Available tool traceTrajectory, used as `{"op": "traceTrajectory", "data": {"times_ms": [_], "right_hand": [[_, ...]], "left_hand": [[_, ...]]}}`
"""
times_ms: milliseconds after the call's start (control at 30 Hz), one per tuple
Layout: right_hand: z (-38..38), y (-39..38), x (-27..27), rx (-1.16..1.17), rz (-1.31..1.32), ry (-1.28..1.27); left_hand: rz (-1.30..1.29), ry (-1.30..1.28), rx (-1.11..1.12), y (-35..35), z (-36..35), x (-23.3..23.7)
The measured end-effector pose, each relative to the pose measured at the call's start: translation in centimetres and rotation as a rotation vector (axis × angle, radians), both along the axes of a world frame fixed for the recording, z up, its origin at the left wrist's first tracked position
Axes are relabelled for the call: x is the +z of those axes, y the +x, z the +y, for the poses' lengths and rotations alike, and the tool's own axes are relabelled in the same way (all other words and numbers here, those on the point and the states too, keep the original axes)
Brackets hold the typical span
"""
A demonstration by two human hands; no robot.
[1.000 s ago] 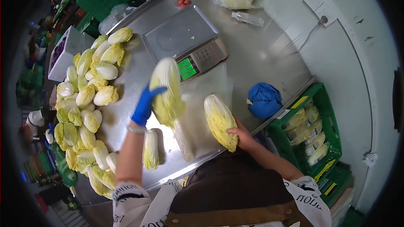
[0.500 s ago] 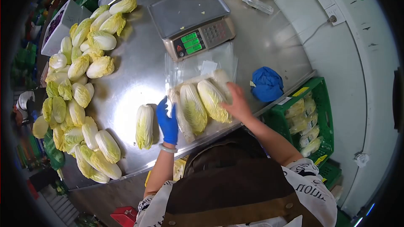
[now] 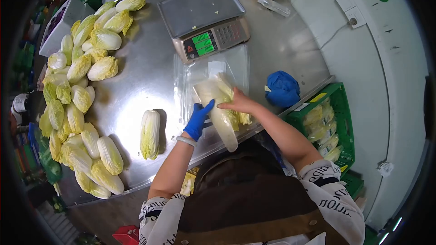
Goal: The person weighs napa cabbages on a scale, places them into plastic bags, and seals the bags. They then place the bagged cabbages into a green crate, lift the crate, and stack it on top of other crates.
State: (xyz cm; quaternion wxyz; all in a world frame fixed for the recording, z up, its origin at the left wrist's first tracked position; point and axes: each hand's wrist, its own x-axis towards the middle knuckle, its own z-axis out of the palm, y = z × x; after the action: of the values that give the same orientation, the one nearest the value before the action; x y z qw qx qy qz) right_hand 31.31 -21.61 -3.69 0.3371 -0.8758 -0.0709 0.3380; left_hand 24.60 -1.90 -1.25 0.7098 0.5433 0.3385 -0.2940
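While the left hand point(image 3: 196, 120) has translucent wrap point(image 3: 224, 124) in its grip, right hand point(image 3: 240, 103) too — yellowish cabbage point(image 3: 245, 119) beside

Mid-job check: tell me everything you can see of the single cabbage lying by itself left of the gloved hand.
The lone cabbage is long and compact, its far end white and ribbed, its near, leafy end yellow-green. It looks whole and unwrapped from above. It lies on its side on the shiny metal table, between the cabbage pile and the gloved left hand, touching neither.
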Motion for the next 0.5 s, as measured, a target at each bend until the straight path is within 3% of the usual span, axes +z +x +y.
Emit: {"op": "traceTrajectory", "data": {"times_ms": [100, 200, 267, 367, 433, 467, 500], "right_hand": [[-2.6, -1.2, 1.0, -0.073, 0.056, 0.248], [-5.7, -1.5, 8.3, -0.120, 0.168, 0.329], [-8.8, -1.3, 12.2, -0.049, 0.183, 0.334], [-14.0, -2.8, 16.1, -0.013, 0.476, 0.346], [-16.5, -6.3, 15.5, 0.049, 0.533, 0.317], [-16.9, -8.7, 14.7, 0.051, 0.544, 0.324], [-16.8, -10.7, 14.3, 0.051, 0.571, 0.293]], "left_hand": [[-0.100, -0.010, 0.040, 0.0, -2.8, 3.7], [-0.270, -0.108, 0.142, -1.5, -6.7, 7.6], [-0.350, -0.129, 0.141, -3.9, -9.8, 7.2], [-0.279, -0.458, -0.123, -6.6, -9.0, 10.4], [-0.300, -0.598, -0.326, -7.9, -6.1, 6.3], [-0.422, -0.402, -0.369, -8.2, -4.5, 2.5], [-0.723, 0.121, -0.436, -9.2, -3.6, -3.2]]}}
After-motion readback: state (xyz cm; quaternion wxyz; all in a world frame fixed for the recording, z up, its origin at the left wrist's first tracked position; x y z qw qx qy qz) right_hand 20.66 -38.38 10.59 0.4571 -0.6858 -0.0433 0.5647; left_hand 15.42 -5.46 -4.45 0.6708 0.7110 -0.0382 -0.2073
